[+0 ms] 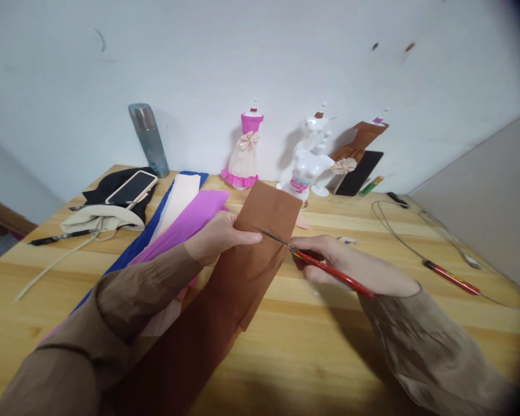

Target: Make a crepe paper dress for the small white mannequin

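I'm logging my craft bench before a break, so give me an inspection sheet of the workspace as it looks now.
Surface: pale wooden table.
Job's things: long brown fabric strip; red-handled scissors, blades at its right edge.
Clutter: purple, cream and blue fabric strips; steel flask; cream-cased phone; black pen; small dress forms.
Hands: left hand pinches the strip; right hand grips the scissors.
Cables: thin grey cable loops at right.
Surroundings: white wall.
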`<state>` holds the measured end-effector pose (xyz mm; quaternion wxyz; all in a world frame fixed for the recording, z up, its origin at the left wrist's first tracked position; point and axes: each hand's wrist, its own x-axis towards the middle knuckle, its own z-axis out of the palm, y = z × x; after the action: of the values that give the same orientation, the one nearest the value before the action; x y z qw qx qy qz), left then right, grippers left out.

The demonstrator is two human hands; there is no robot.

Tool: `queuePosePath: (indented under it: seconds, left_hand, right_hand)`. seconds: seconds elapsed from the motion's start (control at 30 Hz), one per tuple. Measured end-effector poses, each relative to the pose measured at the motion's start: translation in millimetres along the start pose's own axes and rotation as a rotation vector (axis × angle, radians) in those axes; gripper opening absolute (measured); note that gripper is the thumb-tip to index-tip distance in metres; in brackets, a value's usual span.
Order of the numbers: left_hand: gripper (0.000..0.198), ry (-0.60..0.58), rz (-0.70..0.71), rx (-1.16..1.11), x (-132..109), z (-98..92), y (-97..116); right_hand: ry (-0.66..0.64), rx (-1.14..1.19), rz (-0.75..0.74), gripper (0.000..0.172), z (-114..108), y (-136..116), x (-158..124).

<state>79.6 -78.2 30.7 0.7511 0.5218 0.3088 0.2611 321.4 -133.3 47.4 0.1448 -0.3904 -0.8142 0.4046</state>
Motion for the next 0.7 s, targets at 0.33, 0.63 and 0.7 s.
queuePosePath:
  seconds: [0.33, 0.63, 0.7]
  left_hand:
    - [0.032, -0.006, 0.001, -0.008, 0.5, -1.5, -1.1]
    - [0.031, -0.041, -0.014, -0.041, 0.5, -3.2, -1.0]
    - [0.028, -0.053, -0.022, -0.060, 0.6, -3.3, -0.7]
  right_hand:
    - [-0.005, 0.123, -0.049, 0.052, 0.5, -0.7, 1.9]
    - [0.005, 0.095, -0.005, 0.040, -1.2, 0.0, 1.0]
    - [0.002, 0.088, 0.036, 0.038, -2.0, 1.6, 0.6]
